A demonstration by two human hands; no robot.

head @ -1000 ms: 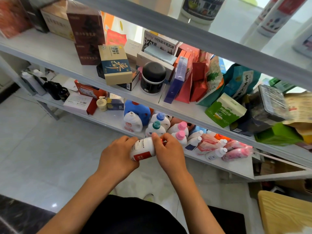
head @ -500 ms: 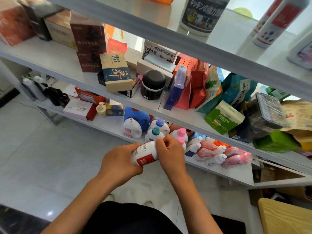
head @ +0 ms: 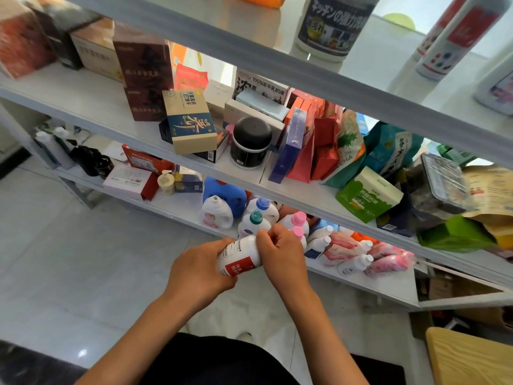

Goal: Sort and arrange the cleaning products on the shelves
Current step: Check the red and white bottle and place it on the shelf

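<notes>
**White bottle held at the lowest shelf, sorting partly done**

Left hand (head: 200, 269) closed around the base of a white bottle with a red label (head: 240, 259); right hand (head: 280, 257) closed over its upper end, cap hidden beneath the fingers. Bottle tilted, nearly on its side, in the air just in front of the lower shelf (head: 177, 211), not yet set down

Behind the hands, a group standing upright: blue jug (head: 222, 190), white jug (head: 216, 213), teal-capped bottle (head: 254, 222), blue-capped bottle (head: 262, 207), pink-capped bottles (head: 298, 222). To the right, white bottles and pink refill pouches (head: 388, 259) lying flat and overlapping, seemingly unsorted. Further left on the same shelf, a small pump bottle (head: 166, 182) among boxes

Middle shelf (head: 91, 107) crowded with cartons, a black jar (head: 251, 141) and food bags, apart from the cleaning products

Judged stage: middle of the task; upright cluster begun, held bottle unplaced, flat-lying items remaining to stand or group
</notes>
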